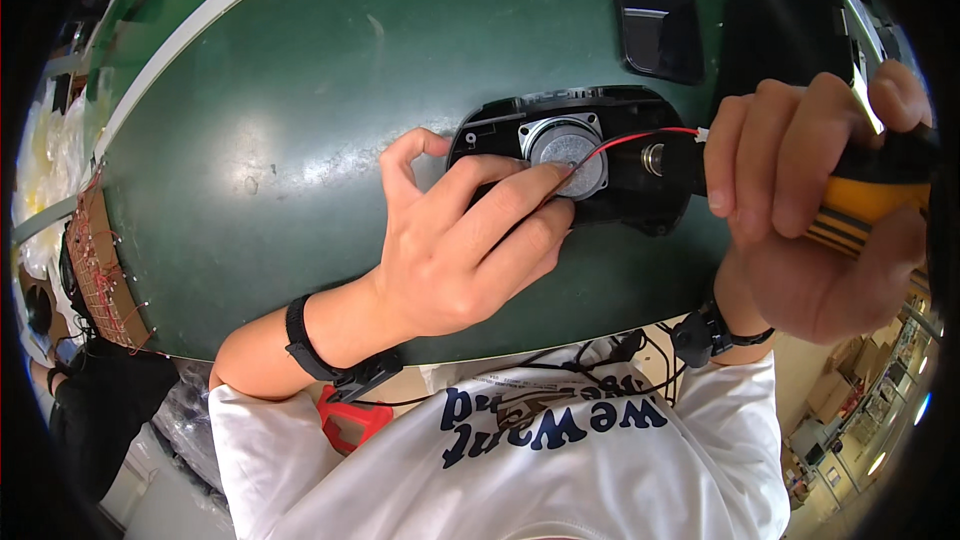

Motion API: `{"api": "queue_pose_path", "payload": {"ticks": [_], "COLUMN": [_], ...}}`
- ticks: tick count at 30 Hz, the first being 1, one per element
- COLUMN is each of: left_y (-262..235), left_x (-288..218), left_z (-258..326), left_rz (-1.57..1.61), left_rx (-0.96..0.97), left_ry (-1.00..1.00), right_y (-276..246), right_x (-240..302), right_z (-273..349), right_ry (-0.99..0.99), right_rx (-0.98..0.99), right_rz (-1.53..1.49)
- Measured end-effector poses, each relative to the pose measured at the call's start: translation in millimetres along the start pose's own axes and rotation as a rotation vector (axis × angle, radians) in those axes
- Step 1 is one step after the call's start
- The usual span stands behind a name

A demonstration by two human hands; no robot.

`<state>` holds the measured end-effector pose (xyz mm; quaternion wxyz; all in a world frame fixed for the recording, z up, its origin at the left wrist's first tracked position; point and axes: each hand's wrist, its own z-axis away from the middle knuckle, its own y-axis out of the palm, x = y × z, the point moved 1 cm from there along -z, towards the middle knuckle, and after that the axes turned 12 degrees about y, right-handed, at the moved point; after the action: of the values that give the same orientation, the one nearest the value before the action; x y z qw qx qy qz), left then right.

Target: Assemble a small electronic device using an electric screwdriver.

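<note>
Head view: left hand on speaker, right hand perhaps gripping screwdriver.

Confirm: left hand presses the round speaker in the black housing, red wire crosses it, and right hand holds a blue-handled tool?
Not quite. The head view shows the right hand holding a tool with a yellow-and-black handle, not blue. The rest stands.

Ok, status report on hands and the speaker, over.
Left hand pressing speaker in black housing. Right hand gripping yellow tool. Red wire crosses.
</note>
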<state>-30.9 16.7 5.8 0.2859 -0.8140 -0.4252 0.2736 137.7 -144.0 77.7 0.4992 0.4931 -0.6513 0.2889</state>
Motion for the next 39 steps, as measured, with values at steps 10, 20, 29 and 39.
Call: {"api": "queue_pose_path", "payload": {"ticks": [10,20,29,39], "left_y": [-6,-10,-11,-13], "left_x": [-7,-9,-6,-16], "left_z": [2,6,-1,4], "left_rz": [0.01,0.034,0.021,0.029], "left_rx": [0.027,0.019,0.016,-0.033], "left_ry": [-0.04,-0.032,-0.028,-0.042], "right_y": [38,39,37,46], "right_x": [-7,-7,-5,-7], "right_z": [0,-2,-8,1], "right_ry": [-0.012,-0.089,-0.062,-0.062], "right_rx": [-0.39,-0.346,-0.366,-0.364], "right_rz": [-0.17,-0.147,-0.163,-0.156]}}
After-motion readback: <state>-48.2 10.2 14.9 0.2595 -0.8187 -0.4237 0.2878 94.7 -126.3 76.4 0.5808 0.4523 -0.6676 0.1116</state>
